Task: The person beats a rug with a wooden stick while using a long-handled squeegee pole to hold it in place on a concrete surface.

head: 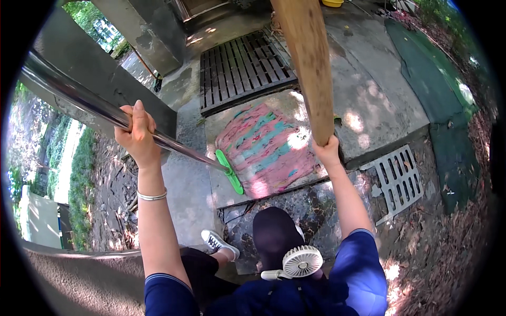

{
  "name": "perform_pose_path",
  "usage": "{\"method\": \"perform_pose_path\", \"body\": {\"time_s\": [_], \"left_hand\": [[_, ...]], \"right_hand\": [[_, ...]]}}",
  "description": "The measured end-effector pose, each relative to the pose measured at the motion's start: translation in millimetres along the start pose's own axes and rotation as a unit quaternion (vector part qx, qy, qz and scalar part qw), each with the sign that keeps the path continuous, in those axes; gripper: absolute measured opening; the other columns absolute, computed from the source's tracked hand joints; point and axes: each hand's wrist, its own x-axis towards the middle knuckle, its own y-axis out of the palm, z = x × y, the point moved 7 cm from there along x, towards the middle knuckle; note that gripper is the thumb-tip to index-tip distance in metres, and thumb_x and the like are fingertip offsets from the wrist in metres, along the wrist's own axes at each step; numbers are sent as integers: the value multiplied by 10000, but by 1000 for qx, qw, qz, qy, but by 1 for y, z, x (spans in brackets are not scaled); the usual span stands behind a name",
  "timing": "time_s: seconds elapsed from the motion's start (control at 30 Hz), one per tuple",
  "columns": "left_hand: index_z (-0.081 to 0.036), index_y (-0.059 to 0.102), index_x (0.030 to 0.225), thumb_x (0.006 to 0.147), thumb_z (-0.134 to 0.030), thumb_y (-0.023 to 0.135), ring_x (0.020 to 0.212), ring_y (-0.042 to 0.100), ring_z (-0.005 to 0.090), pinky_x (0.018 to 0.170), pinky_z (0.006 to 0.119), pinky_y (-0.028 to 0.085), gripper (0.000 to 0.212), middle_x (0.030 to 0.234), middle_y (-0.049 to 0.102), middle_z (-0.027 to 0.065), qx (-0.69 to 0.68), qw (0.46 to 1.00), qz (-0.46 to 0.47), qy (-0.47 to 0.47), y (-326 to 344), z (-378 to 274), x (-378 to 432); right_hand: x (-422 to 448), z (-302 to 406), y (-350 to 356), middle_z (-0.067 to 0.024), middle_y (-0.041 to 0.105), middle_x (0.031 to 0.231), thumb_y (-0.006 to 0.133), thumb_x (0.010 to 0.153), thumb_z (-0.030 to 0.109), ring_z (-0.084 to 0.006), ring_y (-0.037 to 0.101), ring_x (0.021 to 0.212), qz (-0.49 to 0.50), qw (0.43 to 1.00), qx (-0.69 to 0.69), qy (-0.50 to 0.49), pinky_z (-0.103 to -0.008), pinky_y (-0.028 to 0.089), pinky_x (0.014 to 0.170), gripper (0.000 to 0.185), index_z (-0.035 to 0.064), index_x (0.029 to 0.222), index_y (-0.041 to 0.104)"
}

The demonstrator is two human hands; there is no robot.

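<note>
My left hand (139,136) is closed around the shiny metal pole (185,152) of a mop. The pole slants down to a green plastic mop clamp (230,172). From the clamp, pink and turquoise mop strips (269,154) lie fanned out across a concrete slab. My right hand (329,152) grips the lower end of a thick wooden stick (312,79), which rises toward the camera and leaves the picture at the top. Some of the right fingers are hidden behind the wood.
A dark slatted grate (245,71) lies beyond the mop head. To the right are a pale slotted drain cover (399,181), a raised concrete edge and green matting (431,102). Concrete pillars (114,79) stand left, a low wall (87,276) below. A white handheld fan (302,262) hangs at my chest.
</note>
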Motion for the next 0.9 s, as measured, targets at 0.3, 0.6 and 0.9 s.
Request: {"method": "perform_pose_path", "body": {"time_s": [0.3, 0.6, 0.9], "left_hand": [[-98, 424, 715, 931, -68, 601, 477, 345, 80, 473, 233, 310, 281, 563, 331, -27, -11, 1000, -11, -5, -5, -1, 1], [-99, 437, 726, 930, -72, 606, 473, 343, 77, 468, 236, 305, 267, 558, 343, -29, -7, 1000, -10, 1, -10, -3, -5], [-111, 406, 721, 928, -64, 608, 478, 342, 74, 465, 230, 300, 293, 566, 336, -33, -5, 1000, -9, -12, -16, -3, -6]], "right_hand": [[-339, -240, -100, -232, 659, 1062, 681, 711, 234, -370, 639, 1014, 142, 790, -362, 474, -434, 505, 893, 451, -4, 1093, 648], [-159, -133, -75, -117, 640, 652, 698, 655, 115, -221, 615, 515, 106, 910, -132, 378, -362, 508, 515, 303, -33, 913, 637], [-21, 6, -3, -85, 693, 875, 717, 775, 102, -110, 625, 809, -43, 999, 18, -19, -284, 500, 717, 278, -29, 1001, 623]]}}
